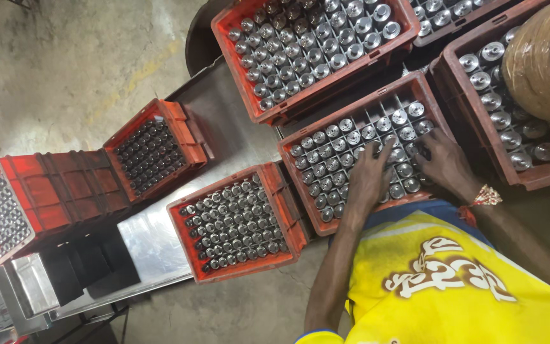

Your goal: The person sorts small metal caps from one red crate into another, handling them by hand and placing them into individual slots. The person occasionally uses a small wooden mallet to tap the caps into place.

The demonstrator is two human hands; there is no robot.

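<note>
A red plastic crate (pixel 300 167) in front of me holds rows of upright shiny metal cylinders (pixel 338 137) in a divider grid. Some cells near its far side are bare. My left hand (pixel 367 177) lies flat on the cylinders in the middle of the crate, fingers spread and pointing away from me. My right hand (pixel 444 162), with a gold and red band on its wrist, rests on the crate's right part. Its fingers curl down among the cylinders, and the view does not show whether they grip one.
Further red crates of metal cylinders surround it: one at the near left (pixel 183 239), one at the top (pixel 224 38), one on the right (pixel 529 175) under a brown wrapped roll (pixel 536 64), two more on the left (pixel 189 137) (pixel 52 191). A steel table (pixel 154 245) carries them above concrete floor (pixel 65 64).
</note>
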